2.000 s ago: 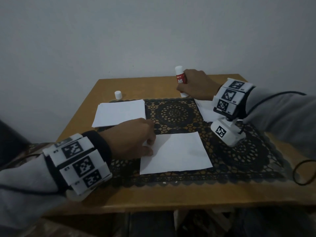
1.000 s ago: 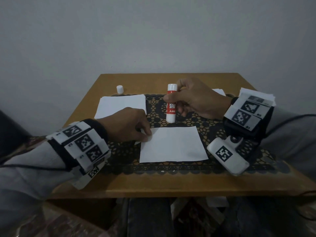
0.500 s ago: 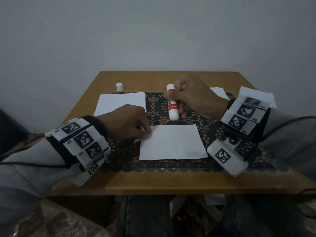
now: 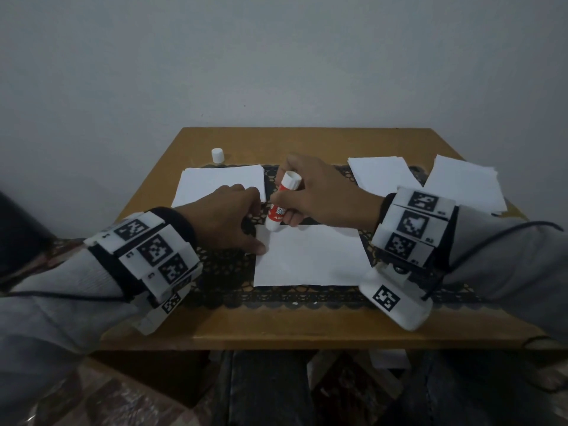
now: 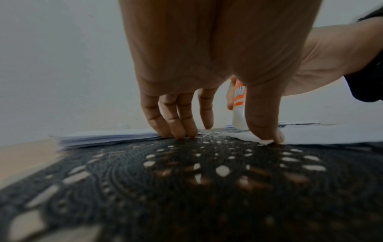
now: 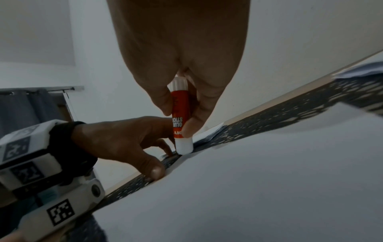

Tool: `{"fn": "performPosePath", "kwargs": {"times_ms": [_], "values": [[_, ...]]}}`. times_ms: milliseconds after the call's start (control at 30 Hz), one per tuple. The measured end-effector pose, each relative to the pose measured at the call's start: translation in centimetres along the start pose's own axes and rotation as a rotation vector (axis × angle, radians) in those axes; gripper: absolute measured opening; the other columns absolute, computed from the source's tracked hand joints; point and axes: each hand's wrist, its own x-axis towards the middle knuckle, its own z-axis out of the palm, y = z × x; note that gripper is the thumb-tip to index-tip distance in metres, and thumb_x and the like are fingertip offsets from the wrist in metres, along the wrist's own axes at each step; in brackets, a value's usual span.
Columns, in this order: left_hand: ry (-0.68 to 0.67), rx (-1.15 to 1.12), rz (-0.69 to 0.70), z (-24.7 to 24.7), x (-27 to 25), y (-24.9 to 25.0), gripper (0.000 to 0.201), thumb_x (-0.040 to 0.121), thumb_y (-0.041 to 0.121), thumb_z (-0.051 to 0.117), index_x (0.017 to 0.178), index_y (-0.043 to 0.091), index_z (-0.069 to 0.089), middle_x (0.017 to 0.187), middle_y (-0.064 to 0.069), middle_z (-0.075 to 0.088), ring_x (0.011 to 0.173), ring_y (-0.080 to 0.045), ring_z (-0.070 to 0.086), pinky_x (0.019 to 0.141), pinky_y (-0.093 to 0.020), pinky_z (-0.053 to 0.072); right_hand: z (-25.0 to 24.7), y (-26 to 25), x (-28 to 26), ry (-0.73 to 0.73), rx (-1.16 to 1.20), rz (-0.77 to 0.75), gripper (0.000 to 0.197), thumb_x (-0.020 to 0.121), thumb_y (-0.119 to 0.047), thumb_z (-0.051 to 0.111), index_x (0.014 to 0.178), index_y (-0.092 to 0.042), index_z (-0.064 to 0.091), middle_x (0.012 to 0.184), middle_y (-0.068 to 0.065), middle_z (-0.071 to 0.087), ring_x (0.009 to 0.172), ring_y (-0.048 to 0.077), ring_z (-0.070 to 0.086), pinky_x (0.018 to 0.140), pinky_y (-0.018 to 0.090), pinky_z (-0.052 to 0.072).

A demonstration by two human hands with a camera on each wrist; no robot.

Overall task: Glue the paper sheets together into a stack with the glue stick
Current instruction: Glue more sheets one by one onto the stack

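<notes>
Glue stick (image 4: 282, 204) pinched upside down in right hand (image 4: 319, 192), tip on far-left corner of centre sheet (image 4: 310, 256), left hand (image 4: 227, 219) beside it — thumb pressing the sheet's edge, fingers extended onto dark lace mat (image 4: 227, 278), left paper stack (image 4: 215, 186) behind, loose white cap (image 4: 217, 155) beyond, two more paper piles (image 4: 467, 182) far right.

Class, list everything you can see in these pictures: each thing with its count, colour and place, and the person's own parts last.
Table: one, brown wood, against the wall.
Lace mat: one, black, across the table.
Single sheet: one, white, mat centre.
Paper piles: three, white; far left, far right, right edge.
Cap: one, white, far left of the table.
Glue stick: one, red and white, tip down at the sheet's far left corner.
Left hand: thumb pressing the sheet's left edge.
Right hand: grips the glue stick.
</notes>
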Motion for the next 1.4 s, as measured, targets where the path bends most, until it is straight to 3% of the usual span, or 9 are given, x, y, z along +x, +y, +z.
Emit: {"fn": "performPosePath", "kwargs": {"times_ms": [67,267,433,567,767,1033,1167,1333,1400], "values": [[0.003,0.008,-0.005,0.0,0.0,0.0,0.062,0.075,0.050,0.071,0.119,0.018,0.043,0.110,0.001,0.049,0.098,-0.015,0.046,0.078,-0.023,0.036,0.5,-0.1,0.1,-0.037,-0.003,-0.003,0.018,0.090,-0.019,0.067,0.096,-0.014,0.050,0.091,0.008,0.068,0.072,0.021,0.071,0.064,0.048,0.060],[0.010,-0.006,0.002,0.1,0.0,-0.2,0.063,0.074,0.050,0.073,0.120,0.018,0.046,0.113,-0.001,0.051,0.099,-0.016,0.048,0.083,-0.026,0.040,1.2,-0.6,-0.1,-0.097,-0.105,-0.045,0.017,0.091,-0.012,0.063,0.101,-0.011,0.049,0.086,0.008,0.068,0.067,0.019,0.070,0.059,0.037,0.060],[-0.006,0.017,0.001,0.1,0.0,-0.2,0.059,0.076,0.052,0.070,0.118,0.019,0.046,0.109,0.001,0.047,0.100,-0.016,0.046,0.081,-0.025,0.037,0.6,-0.7,0.1,-0.092,-0.207,-0.074,0.013,0.089,-0.015,0.063,0.095,-0.014,0.052,0.082,-0.006,0.059,0.066,0.011,0.063,0.051,0.022,0.053],[-0.016,0.020,0.001,0.1,0.0,-0.2,0.054,0.076,0.052,0.070,0.113,0.021,0.047,0.111,0.000,0.047,0.101,-0.016,0.044,0.078,-0.026,0.036,-0.3,-0.2,-0.5,-0.081,-0.220,-0.050,0.009,0.088,-0.013,0.063,0.090,-0.016,0.055,0.084,-0.006,0.060,0.062,0.015,0.067,0.049,0.026,0.056],[-0.018,0.011,0.020,0.2,0.0,-0.4,0.054,0.075,0.052,0.071,0.114,0.024,0.046,0.113,-0.001,0.046,0.102,-0.018,0.043,0.079,-0.028,0.036,-2.8,1.1,-2.2,-0.054,-0.282,0.000,0.008,0.087,-0.015,0.064,0.090,-0.016,0.056,0.091,0.002,0.065,0.065,0.019,0.070,0.056,0.043,0.059],[-0.005,-0.023,0.099,0.3,-0.1,-0.2,0.046,0.079,0.043,0.071,0.119,0.031,0.051,0.109,0.004,0.043,0.102,-0.014,0.041,0.080,-0.025,0.033,-5.0,2.5,-4.2,0.019,-0.380,0.024,0.010,0.084,-0.017,0.065,0.086,-0.021,0.056,0.085,-0.013,0.058,0.069,0.006,0.059,0.057,0.019,0.049],[-0.018,-0.057,0.154,0.3,-0.1,0.0,0.045,0.083,0.034,0.070,0.124,0.032,0.052,0.113,0.006,0.043,0.109,-0.015,0.042,0.084,-0.023,0.034,-5.8,2.9,-4.8,0.028,-0.368,0.048,0.010,0.085,-0.015,0.066,0.085,-0.019,0.057,0.084,-0.009,0.062,0.066,0.009,0.065,0.062,0.025,0.056],[-0.061,-0.021,0.261,0.3,-0.4,0.4,0.057,0.087,0.020,0.064,0.135,0.044,0.044,0.135,0.003,0.037,0.120,-0.016,0.031,0.102,-0.036,0.035,-6.2,3.0,-4.8,0.059,-0.354,0.100,0.007,0.086,-0.019,0.064,0.085,-0.018,0.058,0.081,-0.007,0.063,0.062,0.010,0.065,0.064,0.030,0.059],[-0.080,0.025,0.311,0.5,-0.4,0.9,0.062,0.088,0.011,0.060,0.134,0.049,0.043,0.143,0.006,0.030,0.125,-0.017,0.026,0.106,-0.040,0.032,-6.1,3.1,-4.7,0.072,-0.402,0.111,0.007,0.086,-0.021,0.064,0.084,-0.019,0.058,0.086,-0.007,0.063,0.070,0.011,0.063,0.070,0.033,0.057]]}}
